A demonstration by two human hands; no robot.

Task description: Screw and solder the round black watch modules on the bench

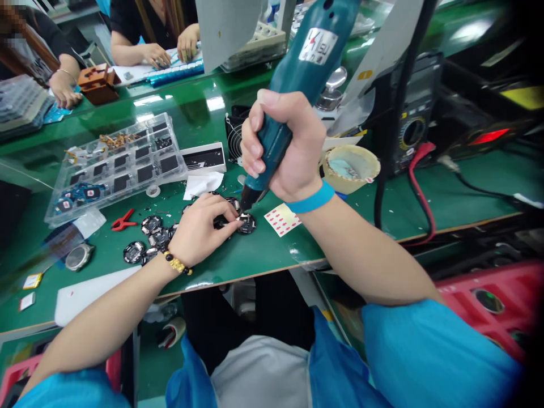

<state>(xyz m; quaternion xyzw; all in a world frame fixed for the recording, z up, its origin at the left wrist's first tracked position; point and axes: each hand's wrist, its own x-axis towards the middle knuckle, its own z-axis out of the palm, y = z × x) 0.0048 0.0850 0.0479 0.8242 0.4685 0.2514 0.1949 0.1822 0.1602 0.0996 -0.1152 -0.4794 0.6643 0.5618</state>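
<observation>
My right hand [287, 141] is wrapped round a teal electric screwdriver [293, 90], tilted with its dark nose pointing down. Its tip meets a small round black watch module [246, 224] on the green bench. My left hand [206, 226] rests low beside that module, thumb and forefinger pinched at its left edge. Part of the module is hidden behind the fingers and the tool's nose. More round black modules [159, 238] lie to the left of my left hand and partly under it.
A clear compartment box [114, 164] of parts stands at left, near a red clamp [123, 220] and a watch [79, 256]. A sticker sheet [283, 220], a tape roll [351, 170] and a multimeter [412, 130] are at right. Co-workers' hands [157, 55] are across the bench.
</observation>
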